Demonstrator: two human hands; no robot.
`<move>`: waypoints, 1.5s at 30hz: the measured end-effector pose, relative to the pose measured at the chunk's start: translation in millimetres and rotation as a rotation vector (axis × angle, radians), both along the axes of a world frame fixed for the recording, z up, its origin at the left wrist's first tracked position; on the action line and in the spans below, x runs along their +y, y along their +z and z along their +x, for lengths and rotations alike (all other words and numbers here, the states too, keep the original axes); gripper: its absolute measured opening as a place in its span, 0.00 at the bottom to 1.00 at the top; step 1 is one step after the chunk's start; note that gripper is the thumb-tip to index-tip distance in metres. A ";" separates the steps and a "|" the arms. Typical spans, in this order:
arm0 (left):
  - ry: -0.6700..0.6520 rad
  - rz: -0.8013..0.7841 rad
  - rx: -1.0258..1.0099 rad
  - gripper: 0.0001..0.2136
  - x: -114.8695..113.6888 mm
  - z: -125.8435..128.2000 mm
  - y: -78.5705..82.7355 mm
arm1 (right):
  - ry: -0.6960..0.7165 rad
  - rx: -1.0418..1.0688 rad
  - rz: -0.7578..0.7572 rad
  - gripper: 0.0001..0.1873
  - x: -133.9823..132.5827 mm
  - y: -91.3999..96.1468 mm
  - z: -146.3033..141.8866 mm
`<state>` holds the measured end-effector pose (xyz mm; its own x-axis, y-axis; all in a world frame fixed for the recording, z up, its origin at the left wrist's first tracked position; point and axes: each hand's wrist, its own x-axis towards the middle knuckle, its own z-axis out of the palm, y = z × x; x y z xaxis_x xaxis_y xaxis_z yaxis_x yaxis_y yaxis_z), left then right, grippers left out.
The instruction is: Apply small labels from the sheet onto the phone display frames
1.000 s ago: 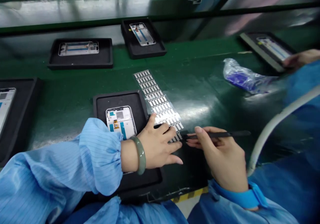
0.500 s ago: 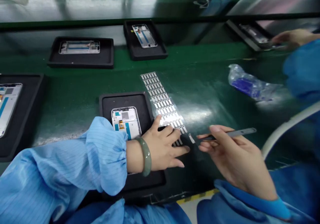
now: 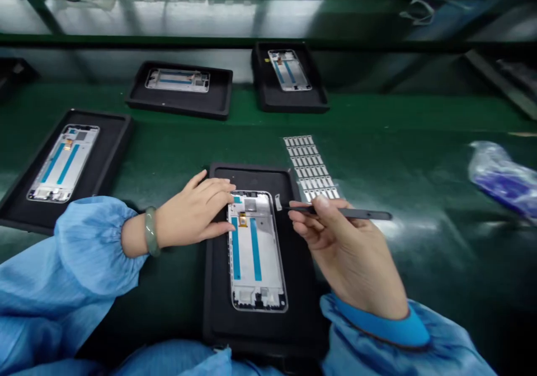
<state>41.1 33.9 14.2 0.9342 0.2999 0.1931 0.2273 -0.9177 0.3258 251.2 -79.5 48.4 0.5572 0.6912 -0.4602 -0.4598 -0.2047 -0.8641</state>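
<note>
My right hand (image 3: 348, 247) is closed around dark tweezers (image 3: 361, 214). A small whitish sticker (image 3: 278, 202) is at the tweezers' tip, just right of the phone frame's upper edge. That silvery phone frame (image 3: 268, 253), with two blue strips and an orange flex cable, lies in a black tray (image 3: 255, 334) before me. My left hand (image 3: 195, 211) rests at the frame's upper left edge, fingers stretched out, holding nothing. Beyond my right hand lies a sheet of small stickers (image 3: 312, 166), its near end hidden behind the fingers.
Other black trays with phone frames stand at the left (image 3: 113, 146), back left (image 3: 220, 93) and back centre (image 3: 293, 104). A clear plastic bag with something blue-purple (image 3: 503, 180) lies at the right. A ledge (image 3: 176, 41) runs along the back.
My left hand has moved from the sticker sheet to the phone frame's left edge. My right hand has brought the tweezers and sticker leftward over the tray. The view has shifted left.
</note>
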 end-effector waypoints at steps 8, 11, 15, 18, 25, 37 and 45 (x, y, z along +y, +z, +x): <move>0.088 -0.043 -0.041 0.13 -19.8 -2.6 -1.0 | 0.109 -0.219 0.096 0.21 18.5 -25.2 -28.2; 0.101 -0.053 -0.042 0.13 -20.4 -1.7 0.5 | 0.088 -0.304 0.098 0.19 16.0 -31.3 -30.0; 0.118 -0.052 -0.038 0.13 -21.3 -1.1 0.5 | 0.086 -0.420 0.083 0.16 13.4 -33.6 -31.5; 0.121 -0.061 -0.032 0.13 -21.7 -1.2 1.6 | 0.087 -0.508 0.098 0.15 12.2 -32.9 -34.0; 0.123 -0.049 -0.044 0.13 -20.9 -0.5 3.1 | 0.082 -0.635 0.105 0.13 11.3 -31.8 -39.7; 0.131 -0.045 -0.041 0.13 -20.9 0.5 3.3 | 0.093 -0.693 0.107 0.12 10.3 -29.4 -42.5; 0.150 -0.060 -0.047 0.10 -23.1 2.5 5.2 | 0.104 -0.742 0.103 0.11 8.9 -29.1 -43.3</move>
